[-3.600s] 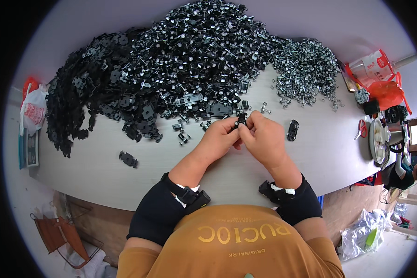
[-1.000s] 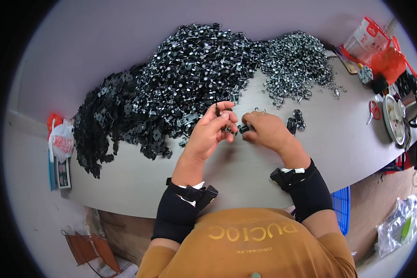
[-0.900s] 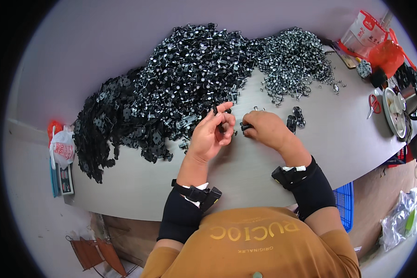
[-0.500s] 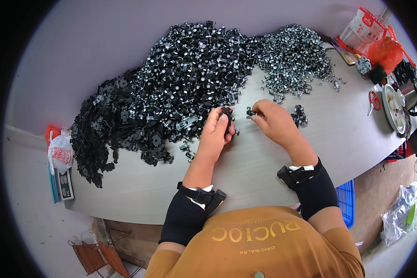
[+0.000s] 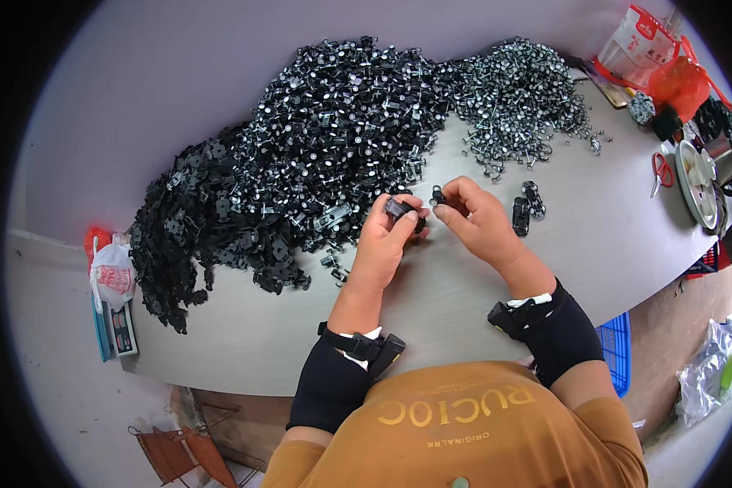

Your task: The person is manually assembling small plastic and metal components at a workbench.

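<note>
In my left hand [image 5: 389,236], the fingers are closed around a small black plastic part [image 5: 399,209], which looks like a toy car base. My right hand [image 5: 473,213] pinches a wheel axle [image 5: 437,198], a short rod with small black wheels, just right of that part. A narrow gap separates the two pieces. Two finished-looking black car bases with wheels [image 5: 520,215] lie on the table to the right of my right hand. Beyond my hands rises a large heap of black and silver wheel axles [image 5: 350,114].
Flat black plastic pieces [image 5: 191,236] are piled at the left. Shiny axles [image 5: 516,98] form another heap at the back right. Red-handled scissors [image 5: 663,168] and a white plate [image 5: 688,183] are on the table's right side. A blue crate [image 5: 615,354] stands below the near right edge.
My left hand has turned the black part from upright to a more slanted pose. My right hand has come slightly closer to it with the axle still pinched.
</note>
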A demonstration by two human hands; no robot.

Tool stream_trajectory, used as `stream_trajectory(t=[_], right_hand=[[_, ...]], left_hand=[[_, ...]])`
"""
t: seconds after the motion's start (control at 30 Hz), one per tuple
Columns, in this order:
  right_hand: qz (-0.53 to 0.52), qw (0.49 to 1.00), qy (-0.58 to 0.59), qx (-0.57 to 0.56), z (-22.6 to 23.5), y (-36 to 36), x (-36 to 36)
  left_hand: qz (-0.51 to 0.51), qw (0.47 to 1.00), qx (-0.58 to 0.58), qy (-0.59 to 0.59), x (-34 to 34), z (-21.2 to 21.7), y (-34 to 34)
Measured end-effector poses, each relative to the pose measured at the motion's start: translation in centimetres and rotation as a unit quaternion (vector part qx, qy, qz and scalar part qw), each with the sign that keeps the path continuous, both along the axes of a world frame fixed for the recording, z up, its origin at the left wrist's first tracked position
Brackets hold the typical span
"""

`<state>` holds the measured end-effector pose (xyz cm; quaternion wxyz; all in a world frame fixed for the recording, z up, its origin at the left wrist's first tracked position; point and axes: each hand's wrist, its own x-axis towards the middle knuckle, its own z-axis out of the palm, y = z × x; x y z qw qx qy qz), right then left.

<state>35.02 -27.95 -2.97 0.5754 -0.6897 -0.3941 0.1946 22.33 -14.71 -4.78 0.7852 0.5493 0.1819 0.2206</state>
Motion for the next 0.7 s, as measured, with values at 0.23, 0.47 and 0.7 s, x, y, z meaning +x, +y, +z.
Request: stream_trajectory(t=[0.23, 0.47, 0.7], right_hand=[[0.002, 0.969, -0.245, -0.041, 1.2, 0.1, -1.0], [-0.019, 0.957, -0.280, -0.071, 0.6, 0.3, -1.3], [-0.049, 0.986, -0.141, -0.079, 0.4, 0.6, -1.8]], left_hand=[[-0.071, 0.994, 0.024, 0.082, -0.2, 0.3, 0.0], [-0.069, 0.974, 0.181, 0.121, -0.3, 0.4, -0.8], [-0.030, 0.949, 0.290, 0.119, -0.2, 0.5, -0.9]])
